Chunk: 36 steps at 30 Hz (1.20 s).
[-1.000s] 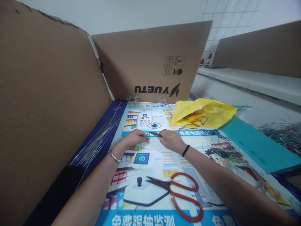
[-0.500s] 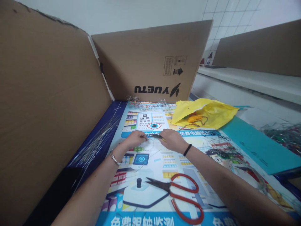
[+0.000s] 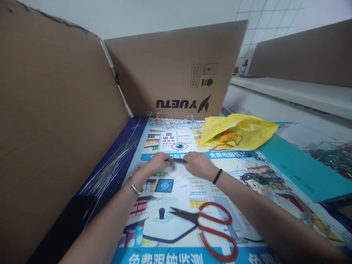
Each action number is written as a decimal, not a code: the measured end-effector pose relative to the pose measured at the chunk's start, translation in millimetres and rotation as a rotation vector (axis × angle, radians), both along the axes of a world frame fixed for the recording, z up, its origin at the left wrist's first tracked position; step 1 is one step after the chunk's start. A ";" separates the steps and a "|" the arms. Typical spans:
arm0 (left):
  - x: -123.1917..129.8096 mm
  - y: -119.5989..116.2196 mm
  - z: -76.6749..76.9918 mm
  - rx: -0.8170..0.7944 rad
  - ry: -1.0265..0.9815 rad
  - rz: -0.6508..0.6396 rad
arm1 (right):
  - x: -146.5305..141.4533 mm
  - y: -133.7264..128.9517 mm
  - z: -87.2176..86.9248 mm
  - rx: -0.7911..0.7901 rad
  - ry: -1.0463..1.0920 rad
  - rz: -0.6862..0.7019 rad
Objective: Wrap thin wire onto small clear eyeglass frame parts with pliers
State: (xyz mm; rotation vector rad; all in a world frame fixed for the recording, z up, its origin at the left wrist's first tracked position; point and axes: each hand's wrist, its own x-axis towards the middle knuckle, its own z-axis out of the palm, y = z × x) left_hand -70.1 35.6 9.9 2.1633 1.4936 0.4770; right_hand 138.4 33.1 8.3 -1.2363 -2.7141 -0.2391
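Note:
My right hand (image 3: 200, 164) is closed round small pliers (image 3: 179, 160) with a bit of yellow on the handle. The pliers' dark jaws point left and reach the fingertips of my left hand (image 3: 158, 163). That hand is pinched on a thin wire (image 3: 180, 169), which curves below the fingers and is faint against the printed sheet. Red-handled scissors (image 3: 196, 219) lie nearer to me, blades pointing left.
A yellow bag (image 3: 247, 128) with orange cord lies at the back right, beside a teal sheet (image 3: 305, 170). Straight wires (image 3: 111, 172) lie at the left. Cardboard panels (image 3: 170, 69) stand behind and left. Tangled wire (image 3: 330, 156) is at far right.
The pliers' jaws have come slightly closer to my left fingertips. Both hands are otherwise in nearly the same place, and the view has shifted a little.

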 end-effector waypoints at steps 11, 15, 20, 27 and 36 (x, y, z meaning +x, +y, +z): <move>-6.9 1.2 -0.4 -0.234 -0.293 0.064 | -2.9 -1.5 -4.4 -0.049 0.066 -0.034; -7.2 0.0 2.1 -0.334 -0.390 0.091 | -2.5 -1.6 -5.1 -0.048 0.081 -0.016; -2.8 -0.8 1.3 -0.218 -0.328 0.039 | -3.0 -1.6 -6.9 -0.041 0.104 0.000; -4.4 5.1 -8.0 -0.141 -0.288 0.073 | -1.9 1.7 -5.9 -0.097 0.113 -0.095; -8.1 8.6 -13.1 0.000 -0.147 0.127 | 5.8 8.3 -10.6 0.045 0.362 -0.108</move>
